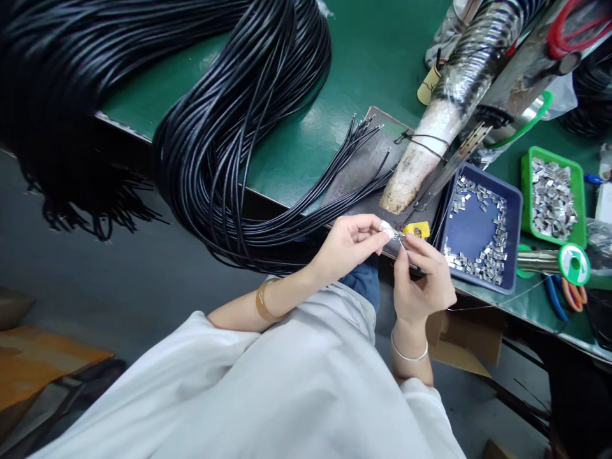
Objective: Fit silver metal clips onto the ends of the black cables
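Observation:
My left hand (pixel 351 245), with white tape round a fingertip, is closed in a pinch on a small shiny metal piece (pixel 396 235). Close beside it, my right hand (pixel 423 277) pinches a thin solder wire (pixel 478 307), which trails right toward a spool (pixel 574 264). Both sets of fingertips nearly meet at the bench edge. Just beyond them lies a yellow tag-like piece (pixel 417 230). Above it slants a soldering iron (pixel 459 156), beside a duct wrapped in plastic (pixel 421 153). Fingers partly hide the metal piece, so its exact shape cannot be made out.
A thick bundle of black cables (pixel 229 140) hangs over the edge of the green bench (pixel 373 57). To the right are a blue tray (pixel 471 233) of small metal clips, a green basket (pixel 579 204) with more, and orange-and-blue-handled pliers (pixel 557 299). Cardboard (pixel 466 341) is below.

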`<state>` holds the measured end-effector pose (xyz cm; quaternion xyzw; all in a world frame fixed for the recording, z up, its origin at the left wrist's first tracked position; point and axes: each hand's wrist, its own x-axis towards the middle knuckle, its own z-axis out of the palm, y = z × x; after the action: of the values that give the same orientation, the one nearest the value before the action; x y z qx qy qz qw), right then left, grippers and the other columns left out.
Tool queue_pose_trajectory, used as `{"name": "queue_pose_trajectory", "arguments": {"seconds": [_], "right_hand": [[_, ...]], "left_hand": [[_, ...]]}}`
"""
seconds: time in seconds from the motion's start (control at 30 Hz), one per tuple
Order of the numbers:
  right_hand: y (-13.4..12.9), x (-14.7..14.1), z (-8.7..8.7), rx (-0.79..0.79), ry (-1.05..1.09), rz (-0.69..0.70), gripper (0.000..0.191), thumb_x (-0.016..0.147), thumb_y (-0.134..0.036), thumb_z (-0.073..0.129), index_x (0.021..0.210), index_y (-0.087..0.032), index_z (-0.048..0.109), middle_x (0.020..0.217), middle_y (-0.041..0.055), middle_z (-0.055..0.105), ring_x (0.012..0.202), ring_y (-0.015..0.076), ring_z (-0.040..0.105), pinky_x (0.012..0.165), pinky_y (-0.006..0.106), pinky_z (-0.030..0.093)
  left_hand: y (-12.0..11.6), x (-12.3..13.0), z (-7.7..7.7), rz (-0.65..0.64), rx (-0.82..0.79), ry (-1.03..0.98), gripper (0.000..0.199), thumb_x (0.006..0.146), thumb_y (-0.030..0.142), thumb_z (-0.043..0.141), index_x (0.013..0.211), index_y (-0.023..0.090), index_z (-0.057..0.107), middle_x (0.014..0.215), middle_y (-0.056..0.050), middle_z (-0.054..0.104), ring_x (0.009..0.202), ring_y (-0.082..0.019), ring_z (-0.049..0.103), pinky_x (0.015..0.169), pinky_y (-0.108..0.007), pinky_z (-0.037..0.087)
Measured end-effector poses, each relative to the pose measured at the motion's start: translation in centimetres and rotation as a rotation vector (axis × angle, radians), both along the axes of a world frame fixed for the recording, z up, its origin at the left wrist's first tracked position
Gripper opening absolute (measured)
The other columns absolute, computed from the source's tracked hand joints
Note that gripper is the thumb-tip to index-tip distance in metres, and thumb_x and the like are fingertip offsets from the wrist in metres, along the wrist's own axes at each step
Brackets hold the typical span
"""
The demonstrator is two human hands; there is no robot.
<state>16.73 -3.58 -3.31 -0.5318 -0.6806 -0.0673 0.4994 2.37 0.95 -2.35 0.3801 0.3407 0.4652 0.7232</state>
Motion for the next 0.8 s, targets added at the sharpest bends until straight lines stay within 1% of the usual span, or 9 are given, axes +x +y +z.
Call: {"name": "queue_pose_trajectory", "arguments": {"seconds": [0.13, 0.23, 0.37, 0.47, 0.63, 0.8], "right_hand": [[0.7, -0.1, -0.2, 0.019, 0.009, 0.000, 0.022, 0.081, -0.006, 0.074, 0.093, -0.021, 0.065, 0.100, 0.0019, 0.078, 0.089, 0.0151, 0.076, 0.083, 0.028, 0.063], [0.9, -0.1, -0.1, 0.012, 0.048, 0.016, 0.022, 0.080, -0.005, 0.075, 0.093, -0.020, 0.066, 0.100, 0.0028, 0.078, 0.090, 0.0157, 0.076, 0.084, 0.029, 0.063], [1.1, -0.1, -0.1, 0.008, 0.090, 0.033, 0.020, 0.081, -0.005, 0.074, 0.093, -0.020, 0.067, 0.100, 0.0031, 0.078, 0.090, 0.0156, 0.076, 0.083, 0.029, 0.063], [1.3, 0.0, 0.0, 0.008, 0.092, 0.033, 0.019, 0.081, -0.006, 0.074, 0.092, -0.020, 0.068, 0.099, 0.0022, 0.078, 0.090, 0.0153, 0.075, 0.082, 0.030, 0.063], [1.4, 0.1, 0.3, 0.025, 0.069, 0.020, 0.021, 0.079, -0.006, 0.077, 0.092, -0.020, 0.069, 0.101, 0.0020, 0.077, 0.088, 0.0153, 0.075, 0.082, 0.031, 0.064], [1.3, 0.0, 0.7, 0.021, 0.069, 0.026, 0.021, 0.078, -0.006, 0.077, 0.092, -0.020, 0.069, 0.103, 0.0032, 0.077, 0.089, 0.0154, 0.075, 0.082, 0.030, 0.065]], "left_hand": [[0.2, 0.3, -0.1, 0.057, 0.060, 0.007, 0.021, 0.077, 0.027, 0.080, 0.076, 0.011, 0.067, 0.065, 0.002, 0.063, 0.054, -0.004, 0.052, 0.053, -0.015, 0.045], [0.3, 0.7, -0.5, 0.093, 0.067, -0.004, 0.016, 0.076, 0.024, 0.079, 0.078, 0.011, 0.069, 0.071, 0.000, 0.068, 0.062, -0.006, 0.060, 0.062, -0.017, 0.050], [0.4, 1.2, -0.8, 0.138, 0.074, 0.007, 0.009, 0.076, 0.018, 0.076, 0.077, 0.012, 0.070, 0.071, -0.001, 0.069, 0.063, -0.007, 0.062, 0.064, -0.016, 0.052], [0.5, 1.4, -0.9, 0.161, 0.086, 0.021, 0.007, 0.076, 0.017, 0.074, 0.077, 0.012, 0.069, 0.072, -0.001, 0.069, 0.063, -0.007, 0.063, 0.064, -0.016, 0.053], [0.5, 1.5, -0.6, 0.171, 0.096, 0.034, 0.008, 0.076, 0.018, 0.074, 0.077, 0.012, 0.070, 0.073, -0.001, 0.069, 0.066, -0.008, 0.064, 0.067, -0.018, 0.054], [0.5, 1.5, -0.2, 0.151, 0.054, 0.024, 0.013, 0.075, 0.023, 0.077, 0.077, 0.013, 0.070, 0.072, -0.001, 0.069, 0.066, -0.008, 0.064, 0.067, -0.019, 0.055]]}}
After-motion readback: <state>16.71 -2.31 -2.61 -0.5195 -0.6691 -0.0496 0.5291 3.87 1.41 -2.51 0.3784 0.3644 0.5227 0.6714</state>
